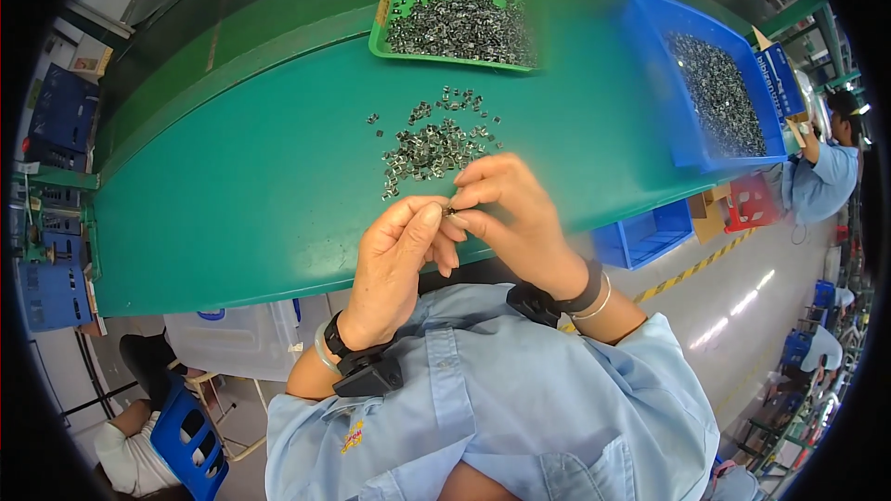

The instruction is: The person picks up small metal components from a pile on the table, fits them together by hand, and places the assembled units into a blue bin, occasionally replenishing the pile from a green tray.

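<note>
Close to the table's near edge, my left hand [401, 250] and my right hand [513, 221] meet at the fingertips. Between them they pinch a small dark metal part [449, 211]; its exact kind is too small to tell. The fingers of both hands are closed around it. Just beyond my hands lies a loose pile of small black and silver metal parts [432, 150] on the green tabletop [269, 195]. A few strays lie apart from the pile, to its left and right.
A green tray [379, 32] full of similar small parts stands at the far side. To the right is a blue bin [682, 130] of small parts. Below the table's right edge sits another blue bin [650, 232]. Other people are seated at lower left and standing at right.
</note>
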A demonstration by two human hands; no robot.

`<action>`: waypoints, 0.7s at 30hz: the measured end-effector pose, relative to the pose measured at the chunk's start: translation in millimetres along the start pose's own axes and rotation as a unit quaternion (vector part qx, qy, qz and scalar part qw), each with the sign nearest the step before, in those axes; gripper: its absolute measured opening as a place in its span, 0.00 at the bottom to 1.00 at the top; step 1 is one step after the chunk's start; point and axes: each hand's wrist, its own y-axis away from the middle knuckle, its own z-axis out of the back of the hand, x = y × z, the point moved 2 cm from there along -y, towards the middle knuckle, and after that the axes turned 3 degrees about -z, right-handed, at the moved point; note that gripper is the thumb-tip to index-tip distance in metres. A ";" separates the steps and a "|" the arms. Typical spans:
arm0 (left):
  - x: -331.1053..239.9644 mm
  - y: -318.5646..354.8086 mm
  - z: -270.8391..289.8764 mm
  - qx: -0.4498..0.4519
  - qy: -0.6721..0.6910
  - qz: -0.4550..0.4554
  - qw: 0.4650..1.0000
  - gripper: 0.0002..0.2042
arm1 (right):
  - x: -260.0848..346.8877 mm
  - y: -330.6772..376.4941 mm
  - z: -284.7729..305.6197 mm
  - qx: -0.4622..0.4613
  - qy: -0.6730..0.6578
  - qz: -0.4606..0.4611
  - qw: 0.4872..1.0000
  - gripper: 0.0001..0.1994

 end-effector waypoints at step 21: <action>6.3 -1.0 13.4 0.003 0.040 0.044 0.998 0.08 | -7.3 8.6 -10.7 -0.038 0.085 0.064 0.994 0.08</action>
